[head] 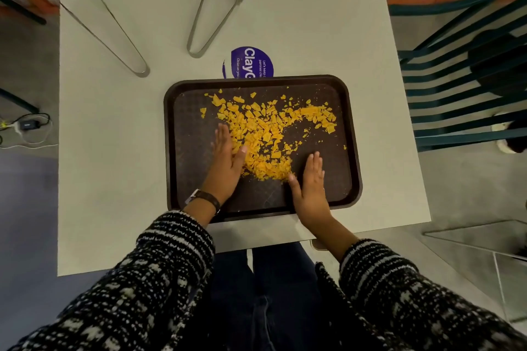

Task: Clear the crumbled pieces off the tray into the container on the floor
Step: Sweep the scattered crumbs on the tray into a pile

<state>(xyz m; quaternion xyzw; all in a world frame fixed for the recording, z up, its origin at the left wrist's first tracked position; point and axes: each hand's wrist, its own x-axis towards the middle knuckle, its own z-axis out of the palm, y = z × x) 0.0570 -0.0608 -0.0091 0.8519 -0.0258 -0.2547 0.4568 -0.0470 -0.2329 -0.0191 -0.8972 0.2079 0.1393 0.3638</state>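
Observation:
A dark brown tray [346,111] lies on the white table, near its front edge. Orange crumbled pieces [265,134] are scattered across the tray, thickest in a heap at the middle. My left hand [226,159] lies flat on the tray against the left side of the heap, fingers together, holding nothing. My right hand [309,182] rests flat at the heap's lower right, thumb touching the crumbs, also holding nothing. A clear container [484,239] stands on the floor at the right, beside the table's corner.
Two metal tongs [114,37] [214,11] lie on the white table [119,151] behind the tray. A purple round sticker [251,61] peeks out past the tray's far edge. A teal slatted chair [462,80] stands to the right. Cables [25,125] lie on the floor at left.

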